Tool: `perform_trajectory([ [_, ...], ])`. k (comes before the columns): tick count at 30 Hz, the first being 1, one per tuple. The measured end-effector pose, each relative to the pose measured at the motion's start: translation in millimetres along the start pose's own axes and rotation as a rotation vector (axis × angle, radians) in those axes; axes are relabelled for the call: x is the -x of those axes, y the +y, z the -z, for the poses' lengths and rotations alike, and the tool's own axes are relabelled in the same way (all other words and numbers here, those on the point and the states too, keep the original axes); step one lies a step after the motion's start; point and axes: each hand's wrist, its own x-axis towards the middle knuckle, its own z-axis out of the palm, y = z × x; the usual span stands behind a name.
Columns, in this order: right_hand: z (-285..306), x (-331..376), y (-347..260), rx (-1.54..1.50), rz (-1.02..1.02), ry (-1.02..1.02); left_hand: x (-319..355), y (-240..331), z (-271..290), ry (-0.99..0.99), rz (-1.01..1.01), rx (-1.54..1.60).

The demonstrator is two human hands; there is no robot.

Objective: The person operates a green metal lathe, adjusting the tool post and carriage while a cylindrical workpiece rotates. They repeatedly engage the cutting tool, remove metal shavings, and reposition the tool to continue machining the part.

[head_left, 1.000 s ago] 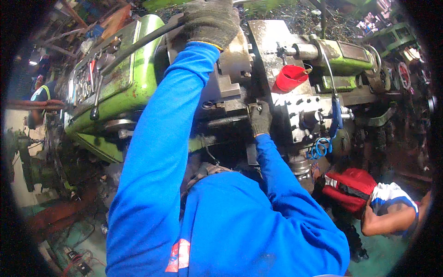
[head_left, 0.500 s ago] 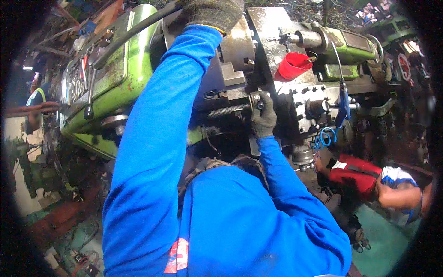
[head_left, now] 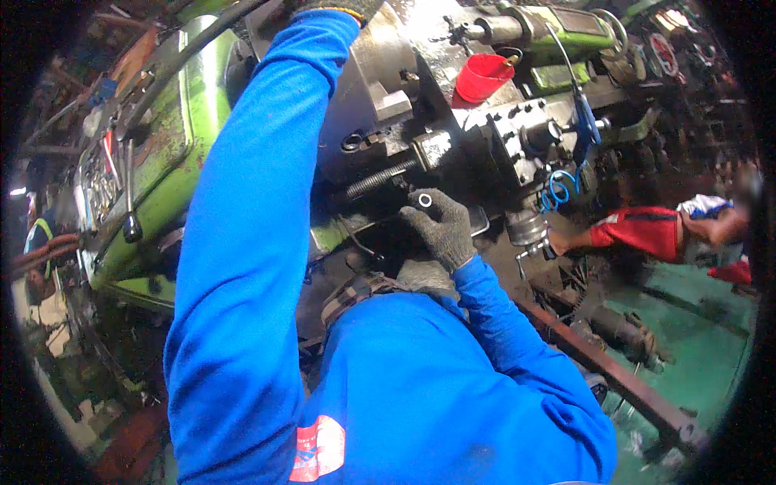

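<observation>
My right hand [head_left: 446, 230], in a dark grey knit glove, is closed on a small metal piece with a round, pale ring end [head_left: 425, 200] showing at the thumb and forefinger. It is just below the steel block [head_left: 433, 149] at the end of a threaded screw [head_left: 380, 180], apart from both. My left hand [head_left: 356, 8], in a like glove with a yellow cuff edge, reaches over the big lathe chuck [head_left: 364, 61]. The top edge of the picture cuts it off, and its fingers are hidden. A dark bar [head_left: 194, 56] slants up toward it.
The green lathe headstock [head_left: 190, 113] with a lever [head_left: 132, 226] stands left. Right of the chuck are a red cup [head_left: 483, 78], the tool post [head_left: 533, 137], a coiled blue hose [head_left: 558, 190] and the green tailstock [head_left: 566, 32]. A person in red shorts [head_left: 638, 230] is at the right.
My right hand has come away from the steel block, down and toward me, with the small ring-ended piece in it. The view has shifted, and less of my left hand shows.
</observation>
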Motion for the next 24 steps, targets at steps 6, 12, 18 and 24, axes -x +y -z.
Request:
perform_trajectory([
  [6, 24, 43, -27, 0.045, 0.102, -0.088, -3, -5, -1, -0.009, 0.039, 0.062],
  [12, 75, 48, -39, -0.299, -0.096, -0.378, -7, 3, -1, -0.031, 0.044, 0.123],
  [18, 129, 36, -34, -0.494, -0.104, -0.523, -14, 1, -22, -0.065, 0.02, 0.095],
  [24, 232, 26, -17, -0.549, -0.042, -0.439, -11, -11, -30, -0.112, 0.023, 0.118],
])
